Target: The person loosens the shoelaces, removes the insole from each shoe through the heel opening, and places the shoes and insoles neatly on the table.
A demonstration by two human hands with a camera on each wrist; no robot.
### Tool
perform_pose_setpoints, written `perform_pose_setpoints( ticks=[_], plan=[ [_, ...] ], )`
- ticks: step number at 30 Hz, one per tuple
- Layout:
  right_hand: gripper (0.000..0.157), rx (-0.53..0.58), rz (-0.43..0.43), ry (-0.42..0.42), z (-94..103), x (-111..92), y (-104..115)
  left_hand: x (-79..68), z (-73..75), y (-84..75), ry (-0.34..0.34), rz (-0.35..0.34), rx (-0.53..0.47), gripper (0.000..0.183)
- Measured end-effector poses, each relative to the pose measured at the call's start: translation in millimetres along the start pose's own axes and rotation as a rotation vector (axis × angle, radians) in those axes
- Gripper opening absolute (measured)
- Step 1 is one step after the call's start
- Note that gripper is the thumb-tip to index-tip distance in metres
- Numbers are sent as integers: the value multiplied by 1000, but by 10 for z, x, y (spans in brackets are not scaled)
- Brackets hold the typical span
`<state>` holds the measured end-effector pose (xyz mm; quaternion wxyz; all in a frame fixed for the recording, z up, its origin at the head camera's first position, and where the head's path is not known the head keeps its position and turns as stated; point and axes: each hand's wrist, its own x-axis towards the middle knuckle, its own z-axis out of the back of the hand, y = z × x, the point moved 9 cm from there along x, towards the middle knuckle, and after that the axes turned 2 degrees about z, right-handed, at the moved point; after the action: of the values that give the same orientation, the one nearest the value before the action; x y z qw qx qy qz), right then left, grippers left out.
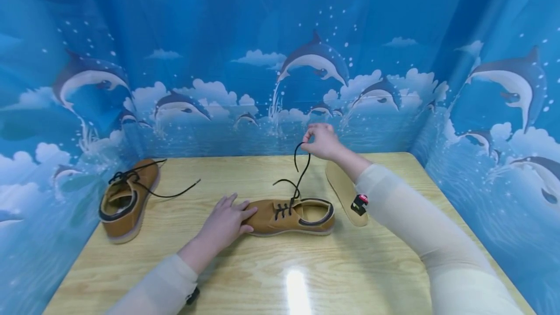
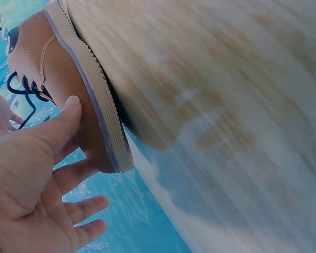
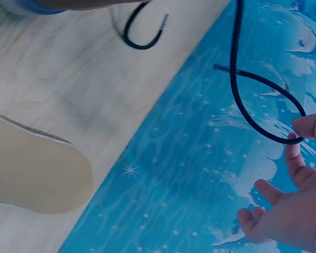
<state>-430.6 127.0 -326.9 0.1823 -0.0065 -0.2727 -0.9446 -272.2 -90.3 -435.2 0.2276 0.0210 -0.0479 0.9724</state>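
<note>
A brown lace-up shoe lies on the table in front of me, its toe to the left and its opening to the right. My left hand holds the toe, thumb on the near side and index finger across the tip; the remaining fingers extend past it. Above and behind the shoe, my right hand pinches a black shoelace between thumb and index finger. The lace rises from the top eyelets, and its tip dangles from the pinch. A second lace end curls loose over the shoe.
The other brown shoe stands at the far left, its laces trailing onto the table. A tan insole lies right of the held shoe, partly under my right forearm. A blue dolphin-print curtain encloses the table's back and sides.
</note>
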Motion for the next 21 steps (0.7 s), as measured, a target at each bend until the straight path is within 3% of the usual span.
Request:
perform_pose_setpoints(
  ticks=[9, 21],
  plan=[
    [12, -40, -38, 43, -146, -10, -154, 1, -21, 2, 14, 10, -9, 55],
    [10, -44, -28, 53, -164, -128, -136, 6, -36, 23, 14, 12, -5, 56]
  ],
)
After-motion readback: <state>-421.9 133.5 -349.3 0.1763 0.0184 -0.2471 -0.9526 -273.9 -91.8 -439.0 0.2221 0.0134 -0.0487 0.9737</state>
